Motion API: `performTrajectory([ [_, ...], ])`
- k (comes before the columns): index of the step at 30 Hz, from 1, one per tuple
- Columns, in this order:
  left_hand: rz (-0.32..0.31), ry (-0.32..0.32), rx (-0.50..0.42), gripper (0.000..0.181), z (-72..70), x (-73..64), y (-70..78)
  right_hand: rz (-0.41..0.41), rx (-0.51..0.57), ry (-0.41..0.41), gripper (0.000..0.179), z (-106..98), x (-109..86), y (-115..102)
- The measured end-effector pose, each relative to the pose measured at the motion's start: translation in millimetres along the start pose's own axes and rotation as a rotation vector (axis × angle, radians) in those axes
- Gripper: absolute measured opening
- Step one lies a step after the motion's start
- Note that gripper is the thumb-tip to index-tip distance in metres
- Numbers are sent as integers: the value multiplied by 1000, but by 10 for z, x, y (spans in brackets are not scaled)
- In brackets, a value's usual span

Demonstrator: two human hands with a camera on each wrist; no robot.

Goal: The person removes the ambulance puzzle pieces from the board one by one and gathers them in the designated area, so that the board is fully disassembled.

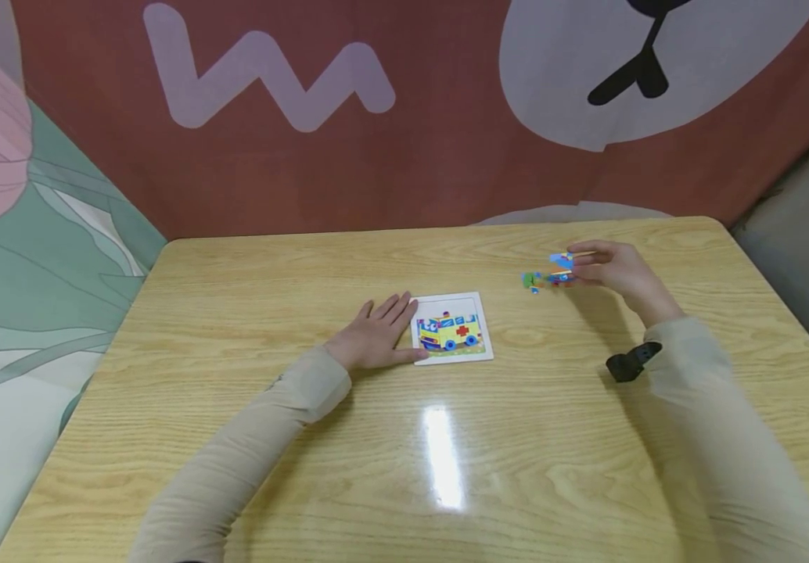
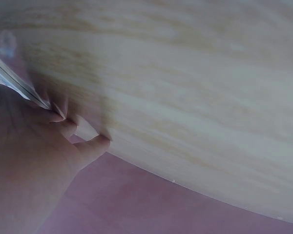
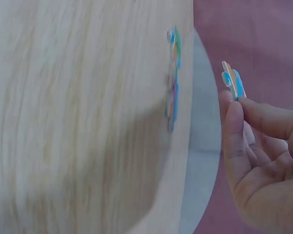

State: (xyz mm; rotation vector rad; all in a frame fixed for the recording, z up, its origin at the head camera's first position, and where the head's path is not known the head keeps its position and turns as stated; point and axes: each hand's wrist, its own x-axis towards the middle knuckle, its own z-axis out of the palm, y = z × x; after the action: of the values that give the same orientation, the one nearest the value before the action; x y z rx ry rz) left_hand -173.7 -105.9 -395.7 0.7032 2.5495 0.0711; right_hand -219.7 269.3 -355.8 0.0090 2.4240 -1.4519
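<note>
A square white-framed jigsaw puzzle point(image 1: 451, 363) lies on the table, showing a yellow ambulance with a red cross; its upper strip is plain white. My left hand point(image 1: 376, 336) rests at its left edge with straight, spread fingers, the thumb touching the lower left corner. Above the table to the right, my right hand point(image 1: 619, 274) pinches puzzle pieces point(image 3: 238, 85) coloured blue and orange between thumb and fingertips; how many is unclear. Beside and below that hand, several loose puzzle pieces point(image 1: 531, 280) in green, blue and red lie on the wood.
The wooden table point(image 1: 235, 297) reaches back to a brown curtain-like backdrop point(image 1: 376, 180) with white shapes. A black device point(image 1: 633, 362) is strapped at the right wrist. Light glares off the table in front of the puzzle.
</note>
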Motion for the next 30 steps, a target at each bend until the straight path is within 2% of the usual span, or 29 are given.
performTrajectory([
  [11,2,6,7,91,-20,-8,18,69,-3,38,47,-183,12,190],
  [30,0,6,4,91,-14,-14,18,150,-51,-7,53,-298,20,324],
])
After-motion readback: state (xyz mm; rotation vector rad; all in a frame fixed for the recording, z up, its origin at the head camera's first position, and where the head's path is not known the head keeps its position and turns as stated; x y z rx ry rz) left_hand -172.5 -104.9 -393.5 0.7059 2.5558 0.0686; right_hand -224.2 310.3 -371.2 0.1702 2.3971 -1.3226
